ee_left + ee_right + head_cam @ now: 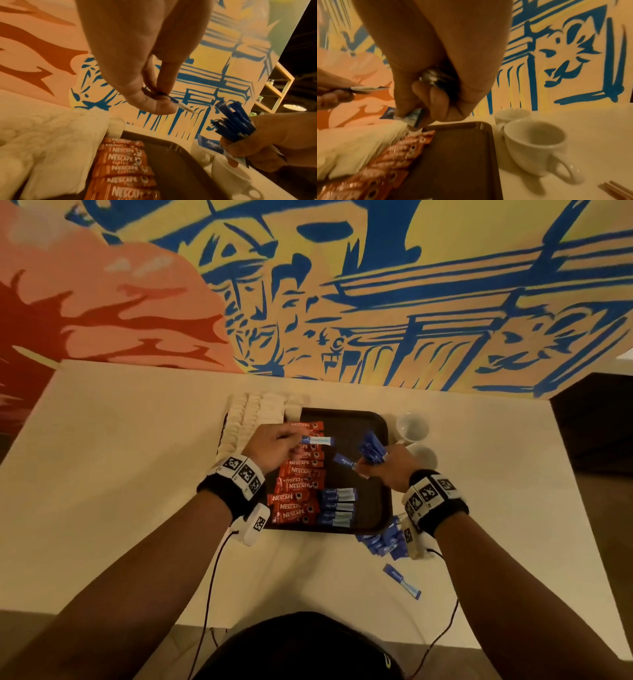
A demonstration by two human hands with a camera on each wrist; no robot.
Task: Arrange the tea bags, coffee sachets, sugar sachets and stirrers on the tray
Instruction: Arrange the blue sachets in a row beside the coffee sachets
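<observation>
Item: dark brown tray [371, 422], rectangular with rounded corners, lay on a pale table [120, 457] set against a painted wall [376, 285].

Contents, left side: white tea bags [255, 414] in overlapping rows, running past the tray's far left corner. Next to them, a column of red Nescafé coffee sachets [301, 470] ran from the far edge to the near edge, each overlapping the next. Just right of the column's near end, a short stack of blue-and-white sugar sachets [337, 506] lay side by side on the tray.

In hand: the left hand [270, 445] was held above the coffee column, thumb and fingers pinching one single sugar sachet [317, 440] by its end, the sachet level and pointing right. The right hand [390, 469] was over the tray's right side, fingers curled round a bundle of blue sugar sachets [373, 451] fanned upward; one further sachet [343, 460] stuck out leftward from between its fingertips.

Off the tray: loose sugar sachets [383, 542] were heaped on the table just beyond the near right corner, and a lone sachet [401, 581] lay nearer the person. Two white cups [412, 428] stood beside the tray's right rim, touching or nearly so. Wooden stirrers [618, 189] lay on the table near the cups, seen only in the right wrist view.
</observation>
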